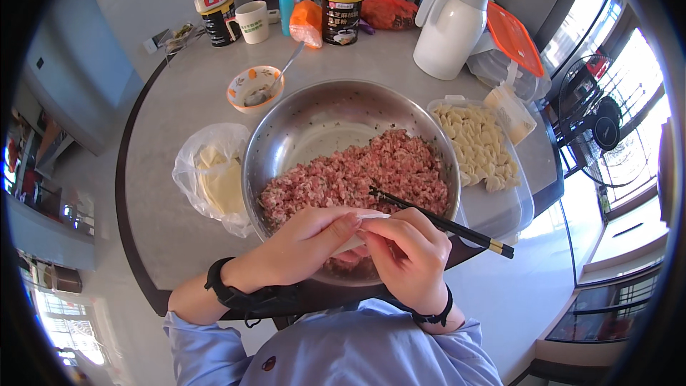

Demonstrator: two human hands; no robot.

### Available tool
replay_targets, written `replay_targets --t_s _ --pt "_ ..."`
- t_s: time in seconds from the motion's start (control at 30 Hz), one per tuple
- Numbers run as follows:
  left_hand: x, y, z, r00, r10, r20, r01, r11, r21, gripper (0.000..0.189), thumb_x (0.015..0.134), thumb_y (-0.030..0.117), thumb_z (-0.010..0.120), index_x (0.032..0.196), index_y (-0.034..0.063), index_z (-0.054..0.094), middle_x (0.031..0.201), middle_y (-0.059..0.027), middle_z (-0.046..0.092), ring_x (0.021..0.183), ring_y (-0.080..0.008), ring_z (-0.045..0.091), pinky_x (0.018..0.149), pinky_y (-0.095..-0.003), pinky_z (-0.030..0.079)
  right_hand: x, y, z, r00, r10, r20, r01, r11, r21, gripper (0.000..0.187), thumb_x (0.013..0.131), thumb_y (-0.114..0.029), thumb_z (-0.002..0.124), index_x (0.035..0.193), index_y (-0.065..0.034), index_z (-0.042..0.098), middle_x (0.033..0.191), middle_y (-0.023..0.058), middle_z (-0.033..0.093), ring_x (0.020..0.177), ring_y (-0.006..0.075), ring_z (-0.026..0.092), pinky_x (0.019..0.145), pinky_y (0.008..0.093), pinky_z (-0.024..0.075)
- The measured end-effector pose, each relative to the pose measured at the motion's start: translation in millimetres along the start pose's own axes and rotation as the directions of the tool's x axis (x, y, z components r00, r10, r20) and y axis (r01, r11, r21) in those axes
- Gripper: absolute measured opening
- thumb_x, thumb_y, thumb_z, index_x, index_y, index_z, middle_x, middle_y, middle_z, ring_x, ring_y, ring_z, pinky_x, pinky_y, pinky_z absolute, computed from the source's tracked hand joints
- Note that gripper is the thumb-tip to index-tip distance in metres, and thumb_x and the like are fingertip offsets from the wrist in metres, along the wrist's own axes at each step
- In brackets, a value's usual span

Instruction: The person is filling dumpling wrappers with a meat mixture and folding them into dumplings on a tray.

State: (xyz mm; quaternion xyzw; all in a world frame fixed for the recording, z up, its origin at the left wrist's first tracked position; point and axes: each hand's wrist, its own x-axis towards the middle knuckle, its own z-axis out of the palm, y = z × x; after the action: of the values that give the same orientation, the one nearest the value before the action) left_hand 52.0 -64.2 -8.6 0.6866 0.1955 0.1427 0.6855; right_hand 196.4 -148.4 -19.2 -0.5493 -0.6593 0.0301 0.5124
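Over the near rim of a large steel bowl (321,91), my left hand (305,246) and my right hand (410,246) meet, both pinching a pale dough wrapper (372,216) between their fingertips. Raw minced meat with green flecks (343,177) covers much of the bowl's bottom. Black chopsticks (450,225) rest on the meat and the bowl's right rim, passing beside my right hand. Left of the bowl, an open plastic bag holds a stack of round dough wrappers (222,177). To the right, many folded dumplings (477,145) lie in a clear plastic container (498,214).
A patterned bowl with a spoon (254,72) stands beyond the bag. Along the far side are a mug (253,21), a black can with a yellow lid (342,16), a red plastic bag (389,9) and a white thermal jug (450,27). A fan (600,123) stands at right.
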Motion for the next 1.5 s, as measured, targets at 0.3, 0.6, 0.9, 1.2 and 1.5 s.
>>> replay_targets --t_s 0.3,0.6,0.9,1.2,1.5 --pt "-6.1 3.6 -1.6 1.0 -0.024 0.006 0.024 0.999 0.04 0.043 0.094 0.032 0.034 0.116 -0.0016 0.048 0.074 -0.0035 0.054 0.068 -0.0082 0.049 0.065 -0.0239 0.043 1.7 -1.1 1.0 1.0 -0.017 -0.025 0.016 0.999 -0.047 0.021 0.062 0.004 0.064 0.082 -0.0047 0.062 0.071 0.006 0.053 0.055 0.0187 0.055 0.047 0.028 0.0436" --pt "-3.3 -1.4 -2.1 0.983 0.101 -0.154 -0.087 0.992 0.092 0.033 0.08 0.015 0.062 0.107 -0.0012 0.053 0.08 -0.0032 0.057 0.069 -0.0043 0.053 0.06 -0.019 0.044 2.2 0.0 -5.2 0.987 0.009 -0.161 -0.013 1.0 -0.024 0.021 0.064 0.008 0.064 0.081 -0.0033 0.061 0.076 0.007 0.051 0.049 0.0121 0.048 0.041 0.0232 0.0378" --pt "-4.1 10.4 -2.8 0.975 0.014 -0.221 0.006 0.996 0.09 0.024 0.074 0.001 0.064 0.098 -0.0016 0.058 0.081 -0.003 0.061 0.068 -0.0053 0.057 0.061 -0.0184 0.047 1.9 -2.8 -9.6 0.973 0.116 -0.2 -0.108 0.993 0.052 0.016 0.069 0.008 0.062 0.081 -0.0017 0.058 0.08 0.0073 0.053 0.042 0.0065 0.041 0.038 0.0198 0.0329" --pt "3.0 -1.5 -8.8 0.902 0.086 -0.423 -0.074 0.996 0.046 0.009 0.079 0.006 0.06 0.084 -0.0016 0.062 0.074 -0.002 0.061 0.064 -0.0031 0.054 0.057 -0.0172 0.044 2.3 -0.8 -9.7 1.0 0.008 0.003 -0.008 0.999 0.036 0.015 0.069 0.007 0.059 0.081 -0.0018 0.057 0.077 0.0104 0.055 0.059 0.023 0.056 0.048 0.0294 0.0441" --pt "1.2 -2.5 0.3 0.891 0.235 -0.388 -0.19 0.97 0.151 0.011 0.077 0.006 0.062 0.086 -0.0014 0.062 0.082 -0.0055 0.06 0.072 -0.008 0.056 0.062 -0.0198 0.045 3.9 1.7 -1.8 0.996 -0.014 0.094 0.006 0.996 0.084 0.015 0.069 0.006 0.06 0.081 -0.0025 0.057 0.076 0.0097 0.054 0.059 0.0236 0.056 0.05 0.03 0.0447"
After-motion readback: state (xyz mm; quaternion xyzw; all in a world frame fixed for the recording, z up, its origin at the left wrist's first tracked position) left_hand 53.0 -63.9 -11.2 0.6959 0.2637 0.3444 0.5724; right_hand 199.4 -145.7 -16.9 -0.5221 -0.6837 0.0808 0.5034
